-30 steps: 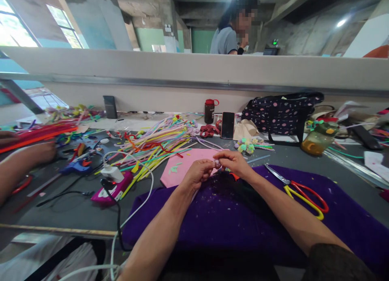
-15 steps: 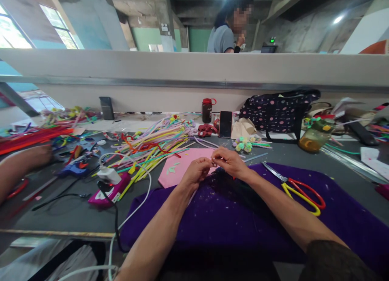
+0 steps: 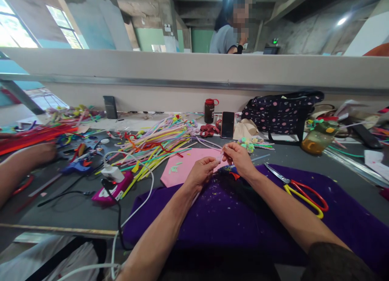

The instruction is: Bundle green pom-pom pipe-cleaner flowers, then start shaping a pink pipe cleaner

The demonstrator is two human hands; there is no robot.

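My left hand (image 3: 201,172) and my right hand (image 3: 239,158) meet above the far edge of a purple cloth (image 3: 243,216). Both are closed in a pinch on a thin pale pipe cleaner (image 3: 221,156) stretched between them, the right hand a little higher than the left. A pink felt sheet (image 3: 182,167) lies just behind my left hand. Under my right wrist rests a dark object with an orange part (image 3: 232,174), which I cannot make out. Scissors with red and yellow handles (image 3: 300,191) rest on the cloth to the right.
A heap of coloured pipe cleaners (image 3: 158,145) spreads behind the pink sheet. A pink glue gun (image 3: 112,189) with cables lies left. Another person's arm (image 3: 21,163) rests at far left. A phone (image 3: 227,125), bottle (image 3: 209,110), spotted bag (image 3: 281,112) and jar (image 3: 317,139) stand along the back.
My right hand has lifted and drawn slightly away from my left, pulling the pale strand out between them. Earlier both hands pinched together at one small spot.
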